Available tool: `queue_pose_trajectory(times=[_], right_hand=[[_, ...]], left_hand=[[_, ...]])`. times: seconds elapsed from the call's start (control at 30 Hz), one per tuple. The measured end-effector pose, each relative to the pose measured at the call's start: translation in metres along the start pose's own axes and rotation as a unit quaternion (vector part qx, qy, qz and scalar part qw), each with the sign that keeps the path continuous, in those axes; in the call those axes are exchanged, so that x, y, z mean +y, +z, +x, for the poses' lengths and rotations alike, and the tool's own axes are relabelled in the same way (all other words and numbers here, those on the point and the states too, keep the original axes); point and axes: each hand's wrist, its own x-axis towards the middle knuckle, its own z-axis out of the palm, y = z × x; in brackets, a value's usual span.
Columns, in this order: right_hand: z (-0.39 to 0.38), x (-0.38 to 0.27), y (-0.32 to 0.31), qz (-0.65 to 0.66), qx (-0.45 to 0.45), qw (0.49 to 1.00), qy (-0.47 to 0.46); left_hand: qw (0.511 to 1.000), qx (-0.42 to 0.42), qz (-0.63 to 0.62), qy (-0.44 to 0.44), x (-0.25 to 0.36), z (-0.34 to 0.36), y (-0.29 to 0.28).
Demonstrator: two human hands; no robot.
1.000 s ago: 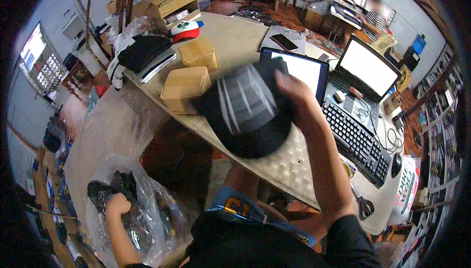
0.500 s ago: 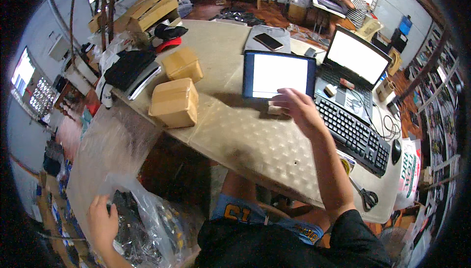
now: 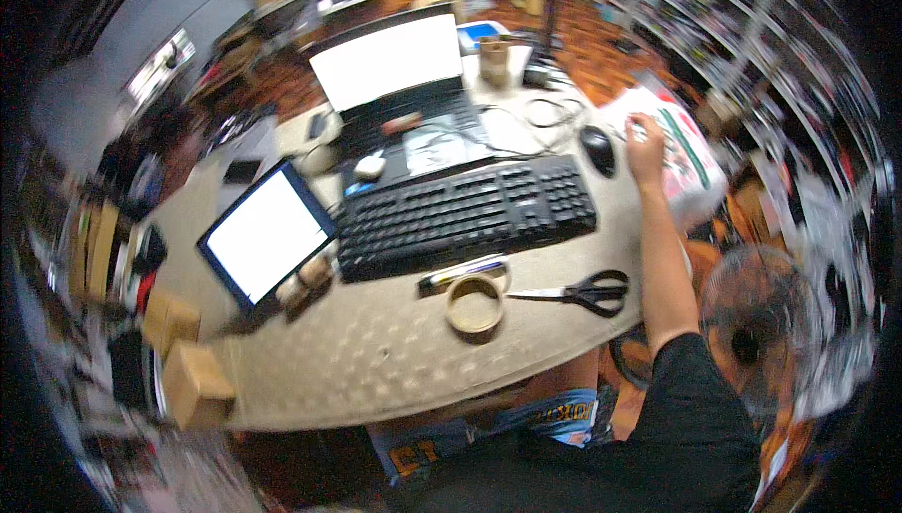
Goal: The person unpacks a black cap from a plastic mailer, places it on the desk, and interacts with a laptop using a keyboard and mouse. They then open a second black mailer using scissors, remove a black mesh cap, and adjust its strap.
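Observation:
At the right edge of the table my right hand (image 3: 645,154) is at a white plastic bag (image 3: 684,184) with red and green print. Its fingers are curled in on the bag's upper edge, slightly blurred. Just left of the hand lies a black mouse (image 3: 598,151), apart from it. A black keyboard (image 3: 460,217) stretches across the table beyond that. My left hand is out of view.
Nearer me lie a tape roll (image 3: 474,305), black-handled scissors (image 3: 599,294) and a marker (image 3: 460,275). A laptop (image 3: 390,71), a tablet (image 3: 266,234) and cardboard boxes (image 3: 199,383) stand on the table (image 3: 376,372). A fan (image 3: 756,325) is at right.
My view has swung to the right. My right hand has gone from beside the tablet to the white bag. My left hand, earlier at a clear plastic bag, has left the view.

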Motion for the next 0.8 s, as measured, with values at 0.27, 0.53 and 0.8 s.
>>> queue_pose_trajectory(times=[0.27,0.53,0.8], right_hand=[[-0.044,0.020,0.028,-0.021,-0.115,0.993,0.032],[-0.029,0.004,0.055,-0.083,-0.191,0.978,0.025],[-0.024,0.013,0.058,-0.052,-0.174,0.983,-0.037]], left_hand=[[0.965,0.104,-0.110,0.215,0.038,0.094,0.049],[0.901,0.218,-0.242,0.286,0.043,0.136,0.093],[0.838,0.304,-0.335,0.306,0.032,0.160,0.117]])
